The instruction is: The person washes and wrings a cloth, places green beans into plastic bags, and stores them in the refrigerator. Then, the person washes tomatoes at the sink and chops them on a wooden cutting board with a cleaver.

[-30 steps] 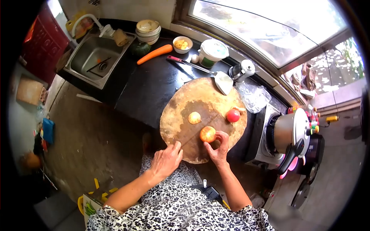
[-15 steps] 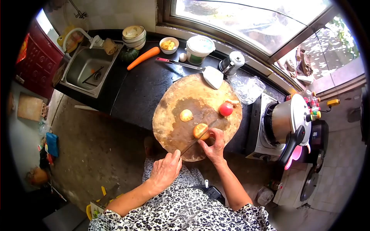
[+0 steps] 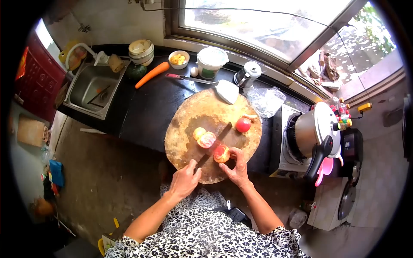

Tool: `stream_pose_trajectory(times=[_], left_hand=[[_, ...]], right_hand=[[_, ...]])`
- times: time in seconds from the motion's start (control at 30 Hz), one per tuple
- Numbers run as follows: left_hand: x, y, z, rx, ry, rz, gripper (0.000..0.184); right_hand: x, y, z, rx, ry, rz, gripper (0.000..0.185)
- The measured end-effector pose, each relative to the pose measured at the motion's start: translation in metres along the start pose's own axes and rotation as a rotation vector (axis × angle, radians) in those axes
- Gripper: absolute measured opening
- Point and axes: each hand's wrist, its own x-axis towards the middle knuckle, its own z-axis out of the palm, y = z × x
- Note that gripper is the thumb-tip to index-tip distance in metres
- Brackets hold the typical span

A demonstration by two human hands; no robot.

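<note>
On the round wooden board, my left hand is closed on the handle of a dark knife. The blade lies between two pieces of a cut tomato. My right hand grips the right tomato piece with thumb and fingers. The other tomato piece rests left of the blade, cut face up, touching a small pale yellowish piece. A whole red tomato sits at the board's right side, beside a small tan piece.
A spatula overlaps the board's back edge. Behind are a carrot, a bowl of yellow pieces, an egg, a white tub and a plastic bag. A pressure cooker stands right, a sink left.
The knife has passed through the tomato, and its left piece now lies apart near the pale piece. My right hand still holds the other piece. The whole view has shifted somewhat.
</note>
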Motion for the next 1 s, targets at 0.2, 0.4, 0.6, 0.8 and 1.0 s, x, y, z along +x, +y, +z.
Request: stream_pose_trajectory(times=[0.2, 0.4, 0.6, 0.8, 1.0], left_hand=[[-0.012, -0.003, -0.015, -0.122, 0.145, -0.094, 0.019], [-0.026, -0.017, -0.008, -0.095, 0.193, -0.09, 0.019], [-0.034, -0.031, -0.004, 0.022, 0.238, -0.208, 0.021], [-0.024, -0.027, 0.007, 0.127, 0.102, -0.218, 0.024], [-0.031, -0.023, -0.005, 0.032, 0.179, -0.225, 0.023]], right_hand=[[0.047, 0.015, -0.012, -0.146, 0.227, 0.19, 0.046], [0.11, 0.044, -0.025, -0.44, 0.119, 0.003, 0.052], [0.096, 0.017, -0.037, 1.119, -0.102, 0.557, 0.047], [0.082, -0.021, -0.017, 1.519, -0.17, 0.633, 0.058], [0.067, -0.051, 0.014, 1.197, -0.213, 0.501, 0.049]])
